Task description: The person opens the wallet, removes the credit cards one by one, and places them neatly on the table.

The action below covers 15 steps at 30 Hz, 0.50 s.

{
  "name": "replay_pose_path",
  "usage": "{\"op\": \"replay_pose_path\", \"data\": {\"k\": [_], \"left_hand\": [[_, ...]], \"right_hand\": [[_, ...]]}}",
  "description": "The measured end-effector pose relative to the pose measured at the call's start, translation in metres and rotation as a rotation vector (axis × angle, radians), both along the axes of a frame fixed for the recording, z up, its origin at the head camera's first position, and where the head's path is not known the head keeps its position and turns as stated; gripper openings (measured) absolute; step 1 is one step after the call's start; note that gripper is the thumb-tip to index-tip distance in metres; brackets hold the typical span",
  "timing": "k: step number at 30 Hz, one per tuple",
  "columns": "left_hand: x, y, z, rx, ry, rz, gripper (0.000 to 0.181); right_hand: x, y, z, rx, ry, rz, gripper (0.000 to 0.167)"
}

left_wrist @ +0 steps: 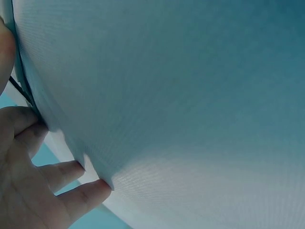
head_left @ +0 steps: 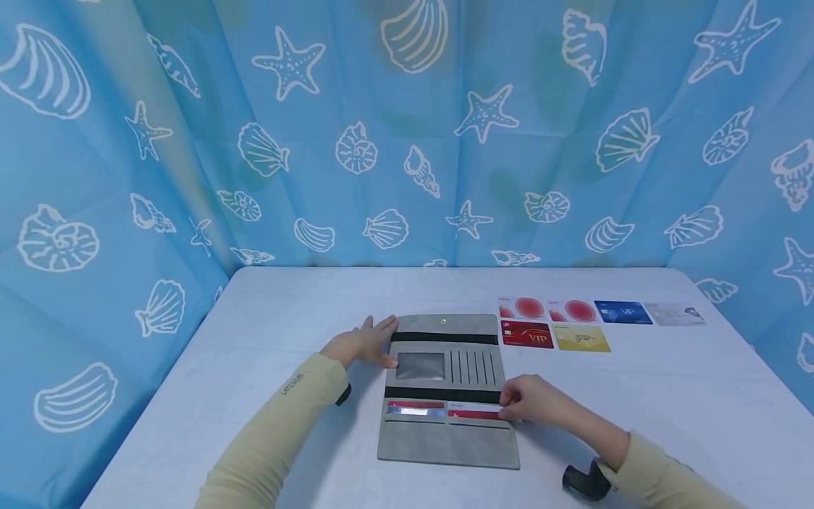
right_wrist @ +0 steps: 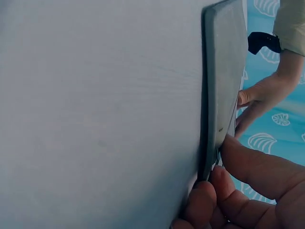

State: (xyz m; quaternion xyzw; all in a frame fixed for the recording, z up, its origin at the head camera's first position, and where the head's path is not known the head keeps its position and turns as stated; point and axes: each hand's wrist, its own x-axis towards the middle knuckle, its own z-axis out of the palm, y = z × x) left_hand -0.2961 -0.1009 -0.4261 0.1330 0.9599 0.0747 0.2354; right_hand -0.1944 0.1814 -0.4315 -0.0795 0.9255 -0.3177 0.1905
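Note:
A grey long wallet (head_left: pixel 445 442) lies unfolded on the white table, with black bands across it, a clear window (head_left: pixel 420 366) and rows of card slots. My left hand (head_left: pixel 364 344), fingers spread, touches the wallet's left edge with its thumb beside the window. At the lower right edge, my right hand (head_left: pixel 533 400) pinches the end of a red card (head_left: pixel 473 415) in the right-hand slot. In the right wrist view, thumb and fingers meet at the wallet's edge (right_wrist: pixel 209 95); the card is mostly hidden there. A pale card strip shows behind that red one.
In the left slot column, a red card (head_left: pixel 415 404) and a shiny card (head_left: pixel 415 411) stick out. Right of the wallet lie two pink-circle cards (head_left: pixel 529 307) (head_left: pixel 578 311), a blue card (head_left: pixel 623 312), a silver card (head_left: pixel 675 314), a red VIP card (head_left: pixel 527 334) and a gold card (head_left: pixel 581 338).

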Motion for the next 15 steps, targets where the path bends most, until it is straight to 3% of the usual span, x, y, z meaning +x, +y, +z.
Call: {"op": "replay_pose_path", "data": {"k": [15], "left_hand": [[-0.0013, -0.0003, -0.0023, -0.009, 0.009, -0.018, 0.088]], "right_hand": [[-0.0096, -0.0023, 0.0007, 0.104, -0.049, 0.018, 0.023]]}}
